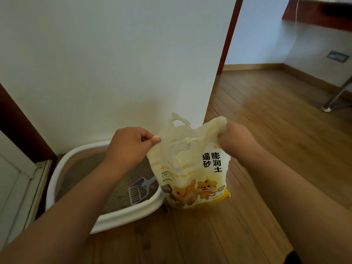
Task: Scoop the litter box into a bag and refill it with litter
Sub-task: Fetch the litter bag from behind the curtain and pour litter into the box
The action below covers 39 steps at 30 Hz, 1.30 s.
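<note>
A pale yellow cat litter bag (pixel 192 174) with cartoon tigers stands upright on the wooden floor, just right of the litter box. My left hand (pixel 129 145) pinches the bag's top left edge. My right hand (pixel 236 138) grips the top right corner, and the top is stretched between them. The white litter box (pixel 122 216) sits against the wall with grey litter inside. A grey slotted scoop (pixel 139 190) lies on the litter near the box's right end.
A white wall corner (pixel 209 82) rises right behind the bag. A dark door frame (pixel 21 126) and white door stand at the left. Wooden floor (pixel 276 121) stretches to the right, with a metal furniture leg (pixel 335 100) at the far right.
</note>
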Each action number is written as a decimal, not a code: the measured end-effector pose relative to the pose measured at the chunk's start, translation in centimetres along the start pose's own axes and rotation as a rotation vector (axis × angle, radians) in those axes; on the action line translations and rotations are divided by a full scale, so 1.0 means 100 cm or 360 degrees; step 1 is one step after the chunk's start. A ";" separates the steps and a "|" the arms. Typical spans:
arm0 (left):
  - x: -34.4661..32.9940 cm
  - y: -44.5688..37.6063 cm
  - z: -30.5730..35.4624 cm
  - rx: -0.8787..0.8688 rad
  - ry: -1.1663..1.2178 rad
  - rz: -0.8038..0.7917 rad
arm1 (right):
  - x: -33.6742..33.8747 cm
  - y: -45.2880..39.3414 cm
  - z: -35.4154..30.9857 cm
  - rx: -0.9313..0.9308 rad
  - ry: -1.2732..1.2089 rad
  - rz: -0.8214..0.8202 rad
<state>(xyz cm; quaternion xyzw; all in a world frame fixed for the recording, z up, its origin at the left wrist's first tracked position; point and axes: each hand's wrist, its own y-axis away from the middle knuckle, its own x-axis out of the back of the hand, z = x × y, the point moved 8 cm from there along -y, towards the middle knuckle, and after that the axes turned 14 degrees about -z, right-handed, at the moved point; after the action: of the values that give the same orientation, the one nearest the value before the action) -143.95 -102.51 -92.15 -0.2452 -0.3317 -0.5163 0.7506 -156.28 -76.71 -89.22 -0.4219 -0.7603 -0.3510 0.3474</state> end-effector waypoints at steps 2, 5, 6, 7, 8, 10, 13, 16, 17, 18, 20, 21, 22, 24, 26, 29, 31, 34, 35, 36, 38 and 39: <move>-0.002 0.002 0.003 -0.0037 0.0051 0.0053 | 0.004 -0.005 0.006 -0.0029 -0.0029 0.0023; -0.006 -0.001 -0.003 -0.0037 0.0101 0.0108 | 0.003 -0.013 0.017 -0.0081 -0.0058 0.0014; -0.009 -0.003 -0.009 -0.0007 0.0130 0.0107 | 0.000 -0.016 0.022 -0.0105 -0.0057 -0.0001; -0.013 -0.005 -0.015 0.0027 0.0157 0.0102 | -0.003 -0.020 0.028 -0.0130 -0.0056 -0.0012; -0.017 -0.007 -0.020 0.0057 0.0176 0.0099 | -0.004 -0.023 0.035 -0.0155 -0.0059 -0.0011; -0.025 -0.012 -0.027 0.0092 0.0228 0.0083 | -0.005 -0.029 0.048 -0.0213 -0.0108 0.0018; -0.037 -0.018 -0.023 0.0059 0.0345 -0.0007 | -0.007 -0.033 0.061 -0.0273 -0.0136 0.0043; -0.059 -0.026 -0.014 0.0021 0.0425 -0.0231 | -0.015 -0.037 0.065 -0.0251 -0.0071 -0.0007; -0.068 -0.028 -0.015 0.0028 0.0453 -0.0319 | -0.017 -0.038 0.065 -0.0242 -0.0056 -0.0018; -0.076 -0.029 -0.016 0.0035 0.0471 -0.0394 | -0.019 -0.040 0.066 -0.0234 -0.0052 -0.0022; -0.088 -0.030 -0.020 0.0071 0.0494 -0.0510 | -0.023 -0.044 0.067 -0.0221 -0.0086 -0.0041; -0.093 -0.030 -0.023 0.0094 0.0516 -0.0564 | -0.024 -0.046 0.067 -0.0227 -0.0108 -0.0040; -0.099 -0.030 -0.025 0.0113 0.0547 -0.0633 | -0.025 -0.047 0.067 -0.0228 -0.0119 -0.0037; -0.112 -0.025 -0.024 0.0076 0.0539 -0.0814 | -0.028 -0.050 0.066 -0.0232 -0.0130 -0.0030; -0.124 -0.020 -0.017 -0.0012 0.0454 -0.0947 | -0.032 -0.053 0.065 -0.0235 -0.0142 -0.0030; -0.126 -0.021 -0.011 -0.0047 0.0480 -0.0873 | -0.036 -0.054 0.067 -0.0273 -0.0190 0.0005; -0.126 -0.025 -0.009 -0.0076 0.0541 -0.0815 | -0.040 -0.055 0.071 -0.0325 -0.0305 0.0017; -0.133 -0.030 -0.010 -0.0079 0.0626 -0.0827 | -0.040 -0.061 0.069 -0.0373 -0.0375 0.0000; -0.136 -0.031 -0.011 -0.0061 0.0641 -0.0824 | -0.039 -0.065 0.066 -0.0370 -0.0355 -0.0026; -0.141 -0.032 -0.014 -0.0038 0.0646 -0.0831 | -0.039 -0.069 0.063 -0.0356 -0.0333 -0.0055; -0.158 -0.031 -0.019 0.0001 0.0625 -0.0883 | -0.041 -0.073 0.063 -0.0312 -0.0357 -0.0091; -0.167 -0.031 -0.021 0.0007 0.0610 -0.0914 | -0.043 -0.073 0.066 -0.0277 -0.0399 -0.0096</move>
<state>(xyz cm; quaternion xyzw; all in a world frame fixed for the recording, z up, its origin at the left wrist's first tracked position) -150.48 -94.87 -106.00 -0.0390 -0.2412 -0.7424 0.6238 -162.58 -75.90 -97.88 -0.4679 -0.7768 -0.3704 0.2012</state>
